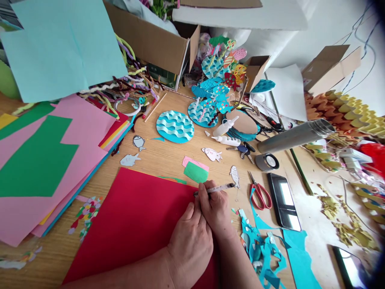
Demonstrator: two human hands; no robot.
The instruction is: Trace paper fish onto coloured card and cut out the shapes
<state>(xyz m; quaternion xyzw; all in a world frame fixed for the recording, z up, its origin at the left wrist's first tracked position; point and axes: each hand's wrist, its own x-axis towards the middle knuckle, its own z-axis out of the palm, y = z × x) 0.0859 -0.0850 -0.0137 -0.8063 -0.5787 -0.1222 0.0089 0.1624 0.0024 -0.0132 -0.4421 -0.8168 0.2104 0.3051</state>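
Note:
A large red sheet (pixel 135 224) lies on the wooden table. Near its upper right corner my right hand (pixel 215 204) is closed around a pen (pixel 221 187), whose tip points left at the sheet's edge. My left hand (pixel 191 241) rests on the red sheet, touching my right hand; its fingertips are partly hidden, so what they hold, if anything, does not show. Just beyond the sheet lie a green paper piece (pixel 196 172) on a pink one and small fish cut-outs, among them a white one (pixel 212 154) and a grey one (pixel 130 160).
Coloured paper sheets (pixel 33 160) are stacked at the left. To the right are red scissors (pixel 260 196), a black phone (pixel 284 202), a metal flask (pixel 294 135) and blue paper scraps (pixel 264 253). Glue bottles (pixel 226 140) and blue wavy ovals (pixel 175 127) lie farther back.

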